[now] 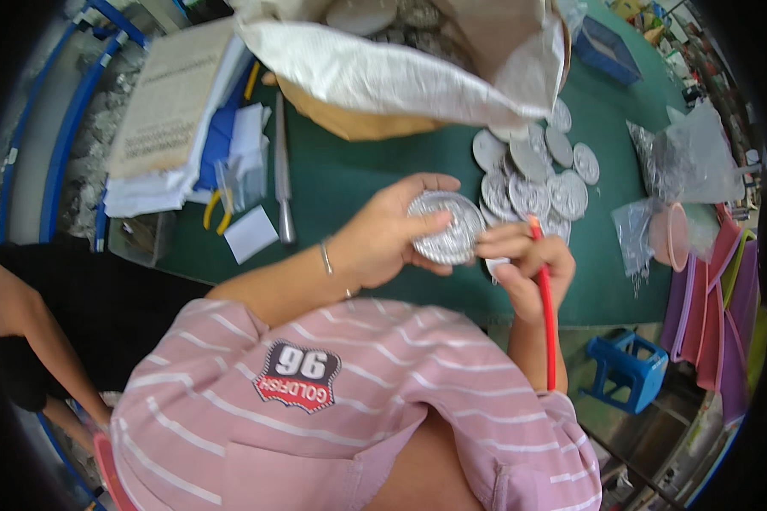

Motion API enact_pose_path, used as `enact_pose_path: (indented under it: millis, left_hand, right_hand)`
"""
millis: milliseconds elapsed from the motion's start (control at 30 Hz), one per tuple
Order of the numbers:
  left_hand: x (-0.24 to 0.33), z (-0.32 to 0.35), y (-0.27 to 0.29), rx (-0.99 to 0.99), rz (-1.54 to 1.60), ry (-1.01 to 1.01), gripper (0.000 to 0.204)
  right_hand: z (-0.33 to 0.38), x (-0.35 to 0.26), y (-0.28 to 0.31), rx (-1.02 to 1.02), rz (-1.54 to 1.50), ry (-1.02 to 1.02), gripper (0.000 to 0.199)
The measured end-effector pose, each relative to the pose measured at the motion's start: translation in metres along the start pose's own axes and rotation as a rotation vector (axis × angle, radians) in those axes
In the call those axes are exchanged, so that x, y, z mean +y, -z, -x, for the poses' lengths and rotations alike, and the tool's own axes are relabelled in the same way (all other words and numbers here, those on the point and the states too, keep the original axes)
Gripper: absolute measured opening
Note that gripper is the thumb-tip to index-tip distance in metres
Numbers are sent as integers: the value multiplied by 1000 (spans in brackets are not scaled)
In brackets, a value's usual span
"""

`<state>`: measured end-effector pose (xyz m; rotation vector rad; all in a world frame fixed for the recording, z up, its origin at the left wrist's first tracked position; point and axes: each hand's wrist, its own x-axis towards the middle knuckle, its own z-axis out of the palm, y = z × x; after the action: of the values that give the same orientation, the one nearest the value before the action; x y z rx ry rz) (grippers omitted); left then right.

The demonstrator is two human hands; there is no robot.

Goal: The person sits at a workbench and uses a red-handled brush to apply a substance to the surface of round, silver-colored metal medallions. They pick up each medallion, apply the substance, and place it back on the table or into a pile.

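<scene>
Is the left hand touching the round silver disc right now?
Touching. The head view shows the left hand gripping the round silver disc, thumb lying across its face and fingers curled around its rim.

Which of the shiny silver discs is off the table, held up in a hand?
The silver disc in the left hand, just in front of the pile of discs. All the others lie flat on the green table.

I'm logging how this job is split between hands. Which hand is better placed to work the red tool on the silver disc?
Probably the right hand: it grips the red tool like a pen, tip near the silver disc. The left hand is occupied holding that disc.
</scene>
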<state>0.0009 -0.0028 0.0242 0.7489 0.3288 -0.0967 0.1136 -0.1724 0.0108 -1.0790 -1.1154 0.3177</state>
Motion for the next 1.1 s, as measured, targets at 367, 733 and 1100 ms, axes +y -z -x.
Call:
enact_pose_path:
  millis: [367,733,1100]
  left_hand:
    - [189,-45,-17,364,-1831,-1015,21]
    - [177,-44,-29,447,-1687,-1293,17]
    - [21,-6,24,162,-1297,-899,46]
  right_hand:
    - [1,11,-9,99,225,-459,22]
    - [-21,67,-44,-184,950,-328,32]
    - [-14,51,-16,420,-80,-571,33]
